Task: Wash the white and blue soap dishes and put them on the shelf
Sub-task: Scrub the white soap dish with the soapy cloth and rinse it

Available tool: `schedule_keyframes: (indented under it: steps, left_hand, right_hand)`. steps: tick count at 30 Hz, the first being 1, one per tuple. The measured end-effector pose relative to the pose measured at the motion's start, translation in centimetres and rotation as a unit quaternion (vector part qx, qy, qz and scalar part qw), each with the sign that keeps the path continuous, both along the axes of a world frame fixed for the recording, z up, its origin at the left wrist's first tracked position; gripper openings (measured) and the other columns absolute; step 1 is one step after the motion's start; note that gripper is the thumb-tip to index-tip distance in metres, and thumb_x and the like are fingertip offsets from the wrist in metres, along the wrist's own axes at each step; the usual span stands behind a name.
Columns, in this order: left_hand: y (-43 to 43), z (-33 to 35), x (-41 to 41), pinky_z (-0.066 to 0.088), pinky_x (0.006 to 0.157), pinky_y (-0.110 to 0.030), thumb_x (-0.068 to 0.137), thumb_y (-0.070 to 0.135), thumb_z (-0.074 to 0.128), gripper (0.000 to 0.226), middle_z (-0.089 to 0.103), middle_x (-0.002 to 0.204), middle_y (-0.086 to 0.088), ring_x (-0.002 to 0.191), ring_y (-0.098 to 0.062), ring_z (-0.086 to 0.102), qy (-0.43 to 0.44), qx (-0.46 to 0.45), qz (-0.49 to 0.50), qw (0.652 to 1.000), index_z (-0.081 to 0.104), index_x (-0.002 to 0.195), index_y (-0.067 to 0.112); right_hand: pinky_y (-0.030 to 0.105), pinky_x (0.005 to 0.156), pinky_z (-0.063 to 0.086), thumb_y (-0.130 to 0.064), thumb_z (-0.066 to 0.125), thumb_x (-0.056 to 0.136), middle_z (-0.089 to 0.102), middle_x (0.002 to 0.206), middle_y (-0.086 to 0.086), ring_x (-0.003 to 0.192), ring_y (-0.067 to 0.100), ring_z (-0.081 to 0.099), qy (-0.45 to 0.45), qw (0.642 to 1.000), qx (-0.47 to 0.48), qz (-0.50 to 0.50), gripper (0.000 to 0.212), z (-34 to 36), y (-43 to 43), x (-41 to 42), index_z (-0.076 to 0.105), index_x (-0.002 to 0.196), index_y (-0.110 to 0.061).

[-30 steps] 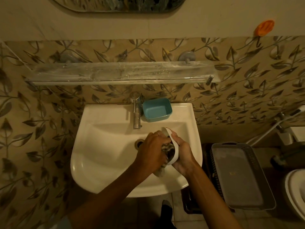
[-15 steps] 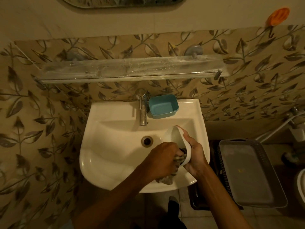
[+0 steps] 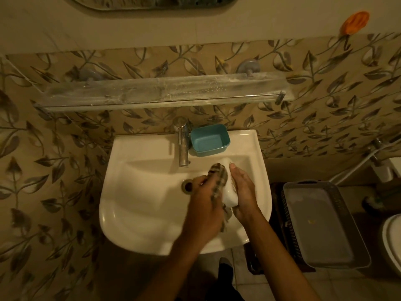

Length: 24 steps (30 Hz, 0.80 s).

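1. Sink (image 3: pixel 134 205) fills the middle of the head view, white and deep, with both hands over its right half.
2. The right hand (image 3: pixel 243 192) is wrapped around the white soap dish (image 3: pixel 230 192) and holds it on its side, above the bowl at about 3 o'clock from the drain (image 3: pixel 188 186).
3. The left hand (image 3: pixel 204 205) is closed on a striped cloth (image 3: pixel 219 177) and presses it against the white dish. I think this is the scrubbing step.
4. The blue soap dish (image 3: pixel 210 142) sits on the back rim of the sink, at 3 o'clock from the tap (image 3: pixel 183 144) and just beside it. It looks like nobody has washed it yet.
5. The shelf (image 3: pixel 160 92) is a long clear board on the wall, at 12 o'clock above the sink. I see nothing on it, so both dishes still need to go up there.
6. No water seems to come from the tap, though it is hard to tell in this dim light.
7. What could go wrong: the white dish may be wet and slippery, so a hard rub could push it out of the right hand and it would bang into the sink.
8. A wide swing of the cloth could bump the blue dish off the rim.
9. The shelf is narrow and looks slick, so a dish put near its edge could slide off.
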State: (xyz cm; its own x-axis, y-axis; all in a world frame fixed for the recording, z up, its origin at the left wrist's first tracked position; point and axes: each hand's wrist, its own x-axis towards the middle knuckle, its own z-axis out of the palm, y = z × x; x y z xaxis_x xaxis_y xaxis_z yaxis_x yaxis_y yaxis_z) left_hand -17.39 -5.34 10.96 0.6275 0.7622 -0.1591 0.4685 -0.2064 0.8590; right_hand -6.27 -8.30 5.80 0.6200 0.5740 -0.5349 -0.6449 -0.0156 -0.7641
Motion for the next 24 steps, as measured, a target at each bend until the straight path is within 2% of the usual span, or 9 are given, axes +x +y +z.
schedule_keyframes:
  steps: [2,4,6,9,11,13,16,20,24]
  left_hand:
    - [-1.8,-0.5,0.8,0.035,0.111,-0.030,0.097,0.032,0.036,0.051,0.021,0.151,-0.002,0.136,-0.016,0.031,0.029,0.046,0.010,0.998,0.023,0.146,0.030]
    - [-2.2,-0.7,1.4,0.025,0.112,-0.029,0.092,0.047,0.027,0.059,0.016,0.154,-0.005,0.140,-0.019,0.022,0.057,0.088,0.024,0.994,0.018,0.148,0.031]
    - [-1.2,-0.2,2.1,0.032,0.105,-0.032,0.091,0.054,0.023,0.061,0.017,0.152,-0.005,0.137,-0.020,0.026,0.070,0.092,0.038,0.993,0.016,0.147,0.033]
    - [1.8,0.0,3.7,0.034,0.099,-0.033,0.098,0.043,0.025,0.051,0.023,0.149,-0.007,0.132,-0.023,0.034,0.053,0.039,0.053,0.996,0.016,0.147,0.035]
    - [2.3,-0.3,4.0,0.037,0.100,-0.034,0.099,0.040,0.025,0.049,0.025,0.147,-0.006,0.130,-0.023,0.037,0.031,0.020,0.055,0.998,0.015,0.147,0.036]
    - [0.0,-0.9,3.2,0.037,0.103,-0.032,0.100,0.040,0.024,0.051,0.017,0.149,-0.001,0.133,-0.021,0.033,0.029,0.017,0.040,0.999,0.008,0.148,0.038]
    - [-3.8,-1.3,1.3,0.030,0.113,-0.035,0.099,0.042,0.023,0.053,-0.003,0.154,0.006,0.142,-0.019,0.018,0.037,-0.021,0.021,0.999,-0.001,0.146,0.041]
    - [1.0,-1.3,2.9,0.037,0.104,-0.036,0.100,0.037,0.027,0.052,0.017,0.151,-0.003,0.133,-0.024,0.034,0.038,-0.004,0.047,0.998,0.007,0.148,0.039]
    - [5.5,-1.2,3.5,0.028,0.112,-0.043,0.100,0.037,0.027,0.051,0.016,0.157,-0.004,0.139,-0.025,0.028,0.064,0.008,0.036,0.997,0.011,0.148,0.037]
  right_hand:
    - [0.038,0.078,0.059,-0.042,0.068,0.080,0.073,0.105,0.014,0.096,0.029,0.070,-0.030,1.000,0.001,0.002,0.043,0.1,0.0,-0.6,0.066,0.113,-0.014]
    - [0.029,0.072,0.058,-0.035,0.059,0.090,0.074,0.103,0.009,0.094,0.023,0.071,-0.079,0.997,0.011,0.013,0.031,0.4,-0.4,-0.9,0.067,0.113,-0.015]
    - [0.031,0.076,0.058,-0.030,0.058,0.091,0.073,0.105,0.009,0.097,0.023,0.070,-0.107,0.993,0.037,0.034,0.030,0.5,-0.7,-1.2,0.066,0.115,-0.016]
    - [0.043,0.086,0.056,-0.035,0.065,0.080,0.071,0.111,0.013,0.100,0.029,0.069,-0.097,0.993,0.046,0.045,0.046,0.5,-0.9,-1.5,0.062,0.123,-0.017]
    - [0.044,0.086,0.056,-0.028,0.065,0.084,0.070,0.112,0.014,0.099,0.030,0.069,-0.096,0.995,0.032,0.008,0.043,0.5,-0.6,-1.0,0.060,0.125,-0.016]
    - [0.041,0.082,0.058,-0.021,0.065,0.087,0.071,0.110,0.014,0.096,0.029,0.070,-0.087,0.994,0.006,-0.066,0.037,0.8,0.0,-0.1,0.062,0.123,-0.013]
    - [0.038,0.077,0.060,-0.026,0.070,0.084,0.072,0.105,0.015,0.090,0.027,0.071,-0.079,0.987,-0.060,-0.127,0.035,0.8,0.4,0.3,0.064,0.114,-0.010]
    - [0.039,0.073,0.059,-0.023,0.068,0.084,0.073,0.095,0.016,0.084,0.029,0.070,-0.086,0.995,-0.034,-0.048,0.023,0.5,-0.5,-1.3,0.065,0.101,-0.008]
    - [0.036,0.070,0.059,-0.016,0.070,0.079,0.074,0.095,0.012,0.082,0.025,0.071,-0.133,0.989,0.012,0.059,0.024,1.3,-0.7,-1.1,0.067,0.102,-0.016]
